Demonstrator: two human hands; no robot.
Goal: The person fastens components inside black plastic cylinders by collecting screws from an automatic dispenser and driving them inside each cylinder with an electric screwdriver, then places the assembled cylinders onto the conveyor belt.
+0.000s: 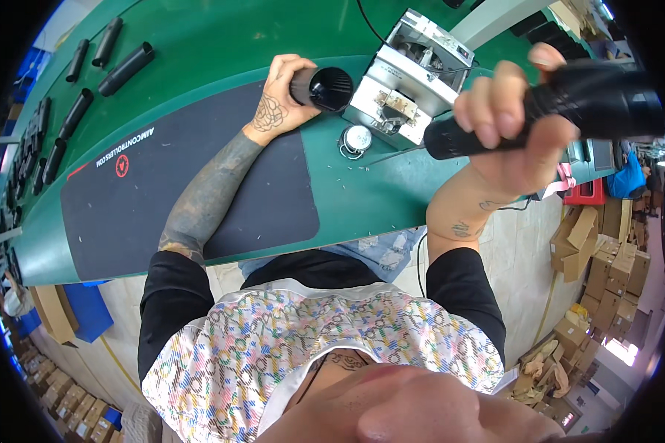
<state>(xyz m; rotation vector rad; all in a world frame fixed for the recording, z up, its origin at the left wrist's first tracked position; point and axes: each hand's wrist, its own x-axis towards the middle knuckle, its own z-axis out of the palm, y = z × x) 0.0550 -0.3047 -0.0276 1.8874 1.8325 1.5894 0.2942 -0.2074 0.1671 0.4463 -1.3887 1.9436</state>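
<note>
1. The round metal tin (355, 139) stands on the green surface (391, 188), just beside the metal machine (399, 85); whether its pale top is a lid or its contents, I cannot tell.
2. The open cardboard box (575, 244) sits at the right, its flaps apart; its inside is hard to make out. The blue bin (89, 311) stands low at the left.
3. The left hand (287, 100) is curled around the black tube (321, 88), above the edge of the dark mat (222, 173). The tube's open mouth faces the camera and slightly right, its long axis foreshortened; the inner wall looks ribbed, the depth dark.
4. The right hand (516, 122) is wrapped around the black power screwdriver (602, 103), raised near the camera. Its long axis runs nearly level across the view, the thin bit (397, 156) pointing left and slightly down.
5. The left fingers partly hide the tube, and its far end is out of sight. The screwdriver covers part of what lies behind it.
</note>
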